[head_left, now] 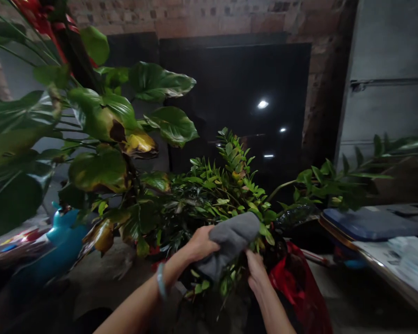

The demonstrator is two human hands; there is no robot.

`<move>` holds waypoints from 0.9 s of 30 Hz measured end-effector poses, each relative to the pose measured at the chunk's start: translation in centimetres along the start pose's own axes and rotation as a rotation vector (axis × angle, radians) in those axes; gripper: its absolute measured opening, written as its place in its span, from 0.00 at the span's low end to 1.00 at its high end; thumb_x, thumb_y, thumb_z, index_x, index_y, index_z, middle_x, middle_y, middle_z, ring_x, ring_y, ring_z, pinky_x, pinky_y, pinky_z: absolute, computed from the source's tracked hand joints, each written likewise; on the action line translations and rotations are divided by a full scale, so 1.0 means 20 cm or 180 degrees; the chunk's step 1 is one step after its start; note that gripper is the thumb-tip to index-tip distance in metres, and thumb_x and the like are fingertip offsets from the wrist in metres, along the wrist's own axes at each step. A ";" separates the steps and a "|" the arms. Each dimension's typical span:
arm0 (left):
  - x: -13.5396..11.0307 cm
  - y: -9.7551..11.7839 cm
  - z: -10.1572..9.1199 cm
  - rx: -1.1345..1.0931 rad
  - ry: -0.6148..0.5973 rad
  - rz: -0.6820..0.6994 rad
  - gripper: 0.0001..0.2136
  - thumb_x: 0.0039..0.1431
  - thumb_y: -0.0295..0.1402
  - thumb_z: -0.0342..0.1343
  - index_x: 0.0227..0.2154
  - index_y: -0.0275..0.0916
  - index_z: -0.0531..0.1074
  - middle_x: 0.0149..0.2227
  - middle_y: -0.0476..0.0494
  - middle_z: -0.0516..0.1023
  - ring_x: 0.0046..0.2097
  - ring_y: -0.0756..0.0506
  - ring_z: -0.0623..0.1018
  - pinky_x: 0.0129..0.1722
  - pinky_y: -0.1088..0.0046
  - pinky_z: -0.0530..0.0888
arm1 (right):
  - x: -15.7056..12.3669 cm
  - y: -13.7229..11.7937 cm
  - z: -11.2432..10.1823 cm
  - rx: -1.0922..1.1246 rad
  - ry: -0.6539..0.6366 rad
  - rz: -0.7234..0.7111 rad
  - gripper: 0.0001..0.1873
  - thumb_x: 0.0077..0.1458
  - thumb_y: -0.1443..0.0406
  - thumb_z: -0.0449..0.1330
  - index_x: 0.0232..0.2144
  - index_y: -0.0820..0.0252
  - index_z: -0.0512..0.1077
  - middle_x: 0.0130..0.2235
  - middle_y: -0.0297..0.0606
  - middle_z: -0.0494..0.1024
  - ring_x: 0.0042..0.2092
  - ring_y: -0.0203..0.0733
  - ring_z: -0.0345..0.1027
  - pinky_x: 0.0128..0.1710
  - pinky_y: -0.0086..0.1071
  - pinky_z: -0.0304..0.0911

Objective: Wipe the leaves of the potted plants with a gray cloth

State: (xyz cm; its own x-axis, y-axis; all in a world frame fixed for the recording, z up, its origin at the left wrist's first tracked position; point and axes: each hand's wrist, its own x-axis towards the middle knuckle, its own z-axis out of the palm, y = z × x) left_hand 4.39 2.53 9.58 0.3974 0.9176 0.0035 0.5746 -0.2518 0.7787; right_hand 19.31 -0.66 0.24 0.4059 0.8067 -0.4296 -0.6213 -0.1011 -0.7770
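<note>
My left hand point(202, 243), with a pale bracelet on its wrist, is closed around a grey cloth point(235, 234). The cloth lies bunched over the front leaves of a bushy green potted plant point(226, 185) with small pointed leaflets. Just below and to the right of the cloth is my right hand point(256, 269), its fingers drawn together among the low leaves; what they pinch is too small to make out. Some leaflets hang beneath the cloth, between my two hands. The plant's pot is hidden.
A tall plant with broad, partly yellowed leaves point(101, 167) rises at left, near a blue watering can point(64, 229). Red plastic wrapping point(299, 287) stands right of my hands. Further right is a table edge point(386, 271) with a blue-grey lid point(362, 222). Dark panels point(230, 83) lean behind.
</note>
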 end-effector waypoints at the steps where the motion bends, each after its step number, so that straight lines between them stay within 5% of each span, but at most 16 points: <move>1: -0.04 -0.04 -0.06 0.0246 0.0071 -0.0072 0.15 0.35 0.23 0.54 0.31 0.33 0.75 0.29 0.47 0.76 0.34 0.43 0.73 0.33 0.72 0.67 | 0.00 0.00 -0.01 -0.0012 -0.0041 0.0007 0.17 0.26 0.59 0.68 0.23 0.61 0.72 0.19 0.36 0.77 0.26 0.48 0.73 0.23 0.35 0.66; 6: -0.11 0.05 -0.33 0.0029 0.0733 0.0436 0.17 0.38 0.25 0.53 0.36 0.35 0.75 0.34 0.46 0.78 0.37 0.42 0.74 0.36 0.71 0.69 | 0.02 -0.01 -0.01 0.0082 -0.0112 -0.0069 0.21 0.26 0.59 0.69 0.27 0.63 0.74 0.26 0.39 0.80 0.33 0.48 0.75 0.29 0.34 0.68; 9: -0.01 0.18 -0.33 -0.0572 0.1459 0.0903 0.21 0.42 0.29 0.55 0.44 0.36 0.72 0.38 0.45 0.77 0.39 0.43 0.74 0.39 0.70 0.70 | 0.03 0.00 0.00 0.0048 -0.0034 -0.0060 0.21 0.27 0.58 0.69 0.27 0.62 0.73 0.24 0.37 0.79 0.32 0.49 0.75 0.27 0.34 0.68; 11: 0.05 0.20 -0.26 -0.0677 0.1606 0.1016 0.22 0.43 0.29 0.54 0.46 0.35 0.70 0.39 0.45 0.77 0.40 0.43 0.75 0.40 0.71 0.70 | 0.03 0.01 0.01 0.0028 0.0002 -0.0044 0.22 0.27 0.58 0.69 0.27 0.63 0.73 0.21 0.37 0.78 0.30 0.50 0.75 0.24 0.35 0.68; 16: -0.05 -0.05 -0.08 0.0564 0.0295 0.0371 0.20 0.38 0.24 0.52 0.38 0.35 0.75 0.36 0.44 0.80 0.38 0.41 0.76 0.39 0.69 0.70 | 0.02 0.00 0.00 0.0078 -0.0024 -0.0041 0.21 0.27 0.58 0.69 0.26 0.62 0.72 0.23 0.38 0.79 0.30 0.51 0.75 0.24 0.35 0.68; 19: -0.19 -0.14 -0.16 0.0699 0.0088 0.0187 0.20 0.36 0.24 0.51 0.36 0.38 0.76 0.36 0.46 0.80 0.39 0.40 0.76 0.38 0.70 0.70 | 0.02 -0.02 -0.02 0.0100 -0.0039 -0.0015 0.20 0.25 0.60 0.69 0.26 0.61 0.73 0.24 0.38 0.79 0.32 0.51 0.75 0.26 0.35 0.68; 24: -0.18 0.02 -0.46 -0.0289 0.1457 0.0722 0.20 0.42 0.29 0.54 0.42 0.34 0.74 0.36 0.46 0.79 0.37 0.43 0.76 0.37 0.71 0.71 | 0.02 -0.03 -0.02 0.0098 0.0033 0.0002 0.20 0.25 0.61 0.68 0.27 0.60 0.72 0.21 0.33 0.78 0.33 0.48 0.75 0.28 0.34 0.69; 27: -0.10 0.05 -0.49 -0.0439 0.2266 0.0811 0.22 0.43 0.31 0.56 0.45 0.33 0.71 0.39 0.45 0.78 0.40 0.44 0.75 0.40 0.70 0.72 | -0.01 -0.04 0.01 0.0087 0.0020 -0.0009 0.19 0.26 0.61 0.67 0.27 0.59 0.72 0.19 0.31 0.77 0.29 0.47 0.74 0.24 0.34 0.68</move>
State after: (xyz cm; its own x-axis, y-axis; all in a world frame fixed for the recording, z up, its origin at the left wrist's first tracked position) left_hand -2.89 3.41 16.55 -0.0779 0.8248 0.5601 0.4140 -0.4843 0.7707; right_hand 19.63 -0.61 1.05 0.4117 0.8033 -0.4304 -0.6383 -0.0829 -0.7653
